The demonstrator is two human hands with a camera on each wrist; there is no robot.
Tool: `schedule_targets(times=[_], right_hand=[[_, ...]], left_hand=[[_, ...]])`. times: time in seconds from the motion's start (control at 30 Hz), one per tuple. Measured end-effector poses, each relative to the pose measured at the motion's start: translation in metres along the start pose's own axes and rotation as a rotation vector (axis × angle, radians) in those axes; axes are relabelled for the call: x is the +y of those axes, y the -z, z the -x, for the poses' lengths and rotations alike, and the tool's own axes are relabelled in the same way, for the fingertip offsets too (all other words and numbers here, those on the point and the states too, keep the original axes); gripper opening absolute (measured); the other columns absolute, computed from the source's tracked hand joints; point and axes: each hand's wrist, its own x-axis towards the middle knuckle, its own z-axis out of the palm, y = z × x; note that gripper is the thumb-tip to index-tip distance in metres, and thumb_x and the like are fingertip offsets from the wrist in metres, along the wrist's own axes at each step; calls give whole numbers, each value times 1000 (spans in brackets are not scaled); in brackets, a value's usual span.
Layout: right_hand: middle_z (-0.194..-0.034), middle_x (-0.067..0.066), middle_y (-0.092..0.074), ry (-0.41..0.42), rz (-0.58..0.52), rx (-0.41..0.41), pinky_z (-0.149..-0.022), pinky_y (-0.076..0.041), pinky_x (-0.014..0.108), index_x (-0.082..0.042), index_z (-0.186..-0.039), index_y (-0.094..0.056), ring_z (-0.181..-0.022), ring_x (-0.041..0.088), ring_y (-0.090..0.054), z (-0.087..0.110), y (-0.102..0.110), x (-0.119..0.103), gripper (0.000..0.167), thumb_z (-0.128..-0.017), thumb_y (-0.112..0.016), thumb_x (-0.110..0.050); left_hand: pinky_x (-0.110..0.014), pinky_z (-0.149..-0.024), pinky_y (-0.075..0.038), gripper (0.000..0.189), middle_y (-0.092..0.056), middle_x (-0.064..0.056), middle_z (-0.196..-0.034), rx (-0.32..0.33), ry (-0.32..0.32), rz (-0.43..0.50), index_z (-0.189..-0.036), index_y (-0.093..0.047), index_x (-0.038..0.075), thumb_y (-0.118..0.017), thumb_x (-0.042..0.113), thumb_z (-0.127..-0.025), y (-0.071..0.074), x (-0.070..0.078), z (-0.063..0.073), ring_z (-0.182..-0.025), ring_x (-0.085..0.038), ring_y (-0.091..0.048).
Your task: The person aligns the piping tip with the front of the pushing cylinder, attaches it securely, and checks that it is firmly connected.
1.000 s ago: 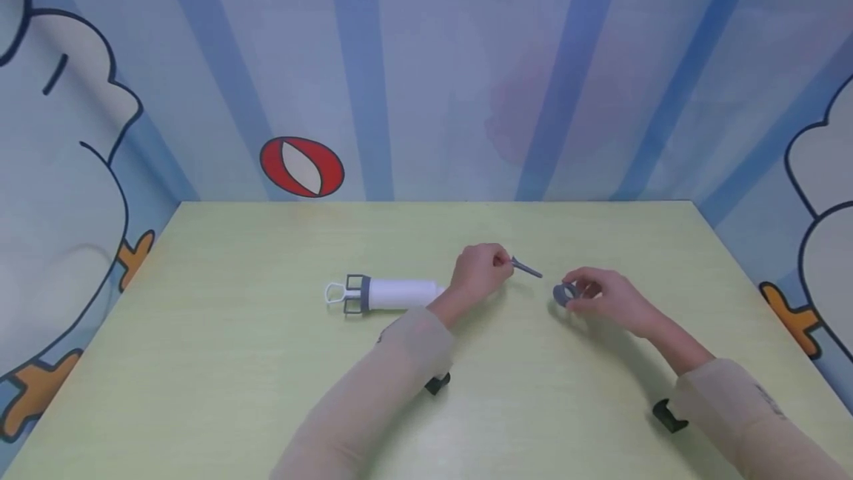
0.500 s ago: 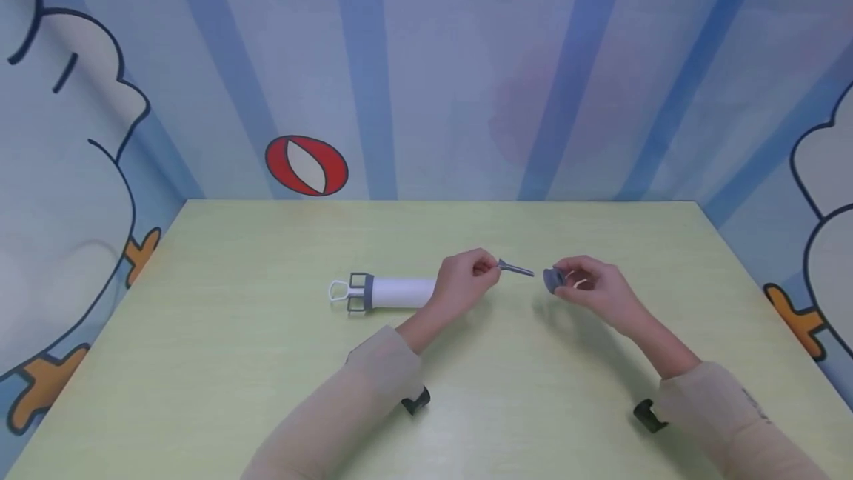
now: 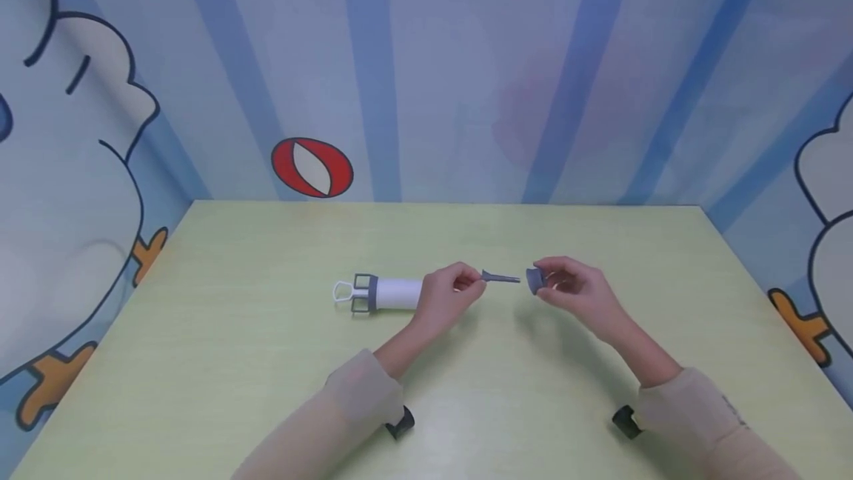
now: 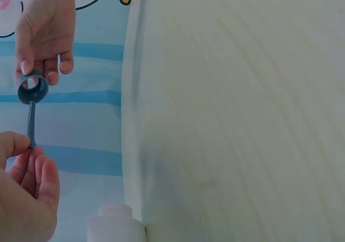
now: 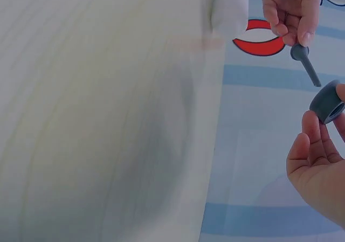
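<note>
My left hand [image 3: 445,296] pinches the flared end of a slim grey nozzle [image 3: 501,278], its thin tip pointing right. Facing that tip, a grey threaded-looking ring cap [image 3: 535,281] is held by my right hand [image 3: 580,295] between thumb and fingers. A short gap separates tip and ring in the head view. The ring's hollow opening shows in the left wrist view, where the nozzle [image 4: 31,126] lines up just below the ring [image 4: 33,94]. Behind my left hand lies a white syringe-like tube [image 3: 397,293] with a grey collar and white loop handle; its right end is hidden by the hand.
The pale yellow-green table [image 3: 266,376] ends at a blue striped backdrop [image 3: 453,80] with cartoon figures. Black wrist straps show at the left cuff [image 3: 400,423] and right cuff [image 3: 626,421].
Both hands have moved left, the left with the nozzle and the right with the ring cap. The nozzle has levelled out, and the ring has turned and come nearer its tip.
</note>
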Motion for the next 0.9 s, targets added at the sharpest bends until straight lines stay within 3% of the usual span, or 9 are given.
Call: schedule_targets(times=[0.13, 0.57, 0.9], right_hand=[[-85, -11, -59, 35, -62, -6, -64, -48, 18, 11, -109, -51, -73, 6, -56, 1, -9, -4, 34, -79, -62, 0], [-85, -8, -60, 3, -135, -33, -67, -50, 20, 9, -107, -51, -74, 6, -58, 3, -29, -13, 33, -78, -63, 0], [-91, -7, -60, -2, -186, -76, -70, -51, 22, 10, -108, -49, -79, 7, -60, 4, -41, -16, 34, -79, -62, -1]], left_hand=[[-20, -65, -47, 13, -64, 0, -84, 6, 5, 32, -88, -64, 12, -60, 23, -83, 2, 1, 6, -78, -10, -57], [-19, -64, -47, 10, -66, -2, -82, 8, -36, 64, -85, -65, 11, -62, 20, -81, 9, 14, 21, -75, -9, -59], [-16, -65, -48, 9, -66, 0, -82, -21, -113, 9, -84, -66, 11, -63, 19, -81, 9, 17, 26, -71, -7, -57]])
